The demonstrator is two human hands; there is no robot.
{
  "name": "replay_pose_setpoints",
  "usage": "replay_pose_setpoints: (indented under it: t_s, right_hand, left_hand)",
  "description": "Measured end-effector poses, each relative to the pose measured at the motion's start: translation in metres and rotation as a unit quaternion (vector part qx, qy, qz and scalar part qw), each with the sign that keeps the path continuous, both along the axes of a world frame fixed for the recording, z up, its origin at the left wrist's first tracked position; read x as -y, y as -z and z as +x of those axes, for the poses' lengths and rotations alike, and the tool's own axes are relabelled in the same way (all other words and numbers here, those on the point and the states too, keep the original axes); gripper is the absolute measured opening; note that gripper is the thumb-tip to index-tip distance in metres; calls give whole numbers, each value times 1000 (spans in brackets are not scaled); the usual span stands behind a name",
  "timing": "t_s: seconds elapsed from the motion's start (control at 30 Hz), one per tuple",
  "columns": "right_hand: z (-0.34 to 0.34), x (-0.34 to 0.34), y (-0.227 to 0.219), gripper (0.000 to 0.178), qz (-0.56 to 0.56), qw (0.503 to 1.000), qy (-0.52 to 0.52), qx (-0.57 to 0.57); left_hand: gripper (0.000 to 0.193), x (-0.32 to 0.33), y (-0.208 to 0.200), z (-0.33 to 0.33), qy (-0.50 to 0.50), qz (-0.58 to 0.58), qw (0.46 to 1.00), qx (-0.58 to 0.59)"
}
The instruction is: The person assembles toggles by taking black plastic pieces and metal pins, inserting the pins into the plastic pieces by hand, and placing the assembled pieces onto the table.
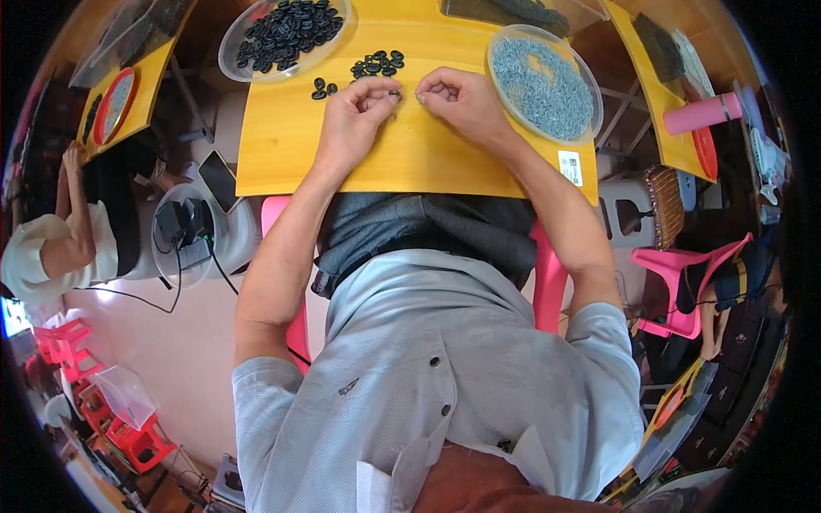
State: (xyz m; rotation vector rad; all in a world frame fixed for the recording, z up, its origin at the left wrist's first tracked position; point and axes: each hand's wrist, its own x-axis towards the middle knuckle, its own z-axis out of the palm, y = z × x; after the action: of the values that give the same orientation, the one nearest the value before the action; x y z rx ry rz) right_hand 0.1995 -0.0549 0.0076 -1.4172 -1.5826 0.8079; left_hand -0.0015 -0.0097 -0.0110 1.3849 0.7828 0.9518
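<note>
At the yellow table, my left hand pinches a small black oval piece between thumb and fingers. Facing it across a small gap, my right hand has thumb and forefinger pressed together. Whatever sits at those fingertips is too small to make out. Just beyond my left hand lies a loose group of black oval pieces, with a few more to its left. A clear round tub at the far left holds many of the same. Beside my right forearm, another clear tub holds many tiny silver-grey metal pieces.
The yellow table ends just before my lap, with a white label at its near right corner. A clear bin stands at the back. Another person sits at a table to the left. A pink bottle lies on the right-hand table.
</note>
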Motion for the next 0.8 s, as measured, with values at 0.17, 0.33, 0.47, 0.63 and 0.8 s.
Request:
replay_pose_setpoints:
  t_s: [0.17, 0.33, 0.47, 0.63, 0.8]
  right_hand:
    - [-4, -2, 6, 16, -10, 1000, -3, -16]
    - [-6, -2, 6, 9, -9, 1000, -4, -18]
    - [-5, -3, 10, 10, -9, 1000, -5, -18]
    - [-5, -3, 9, 11, -13, 1000, -9, -16]
    - [-5, -2, 7, 14, -7, 1000, -12, 12]
  left_hand:
    - [19, -3, 1, 0, -3, -41, 999, 22]
    - [17, -5, 3, 0, 11, -53, 999, 1]
    - [16, -4, 3, 1, 14, -38, 999, -12]
    - [16, 0, -1, 1, 10, -37, 999, -33]
    - [16, 0, -1, 1, 8, -25, 998, -49]
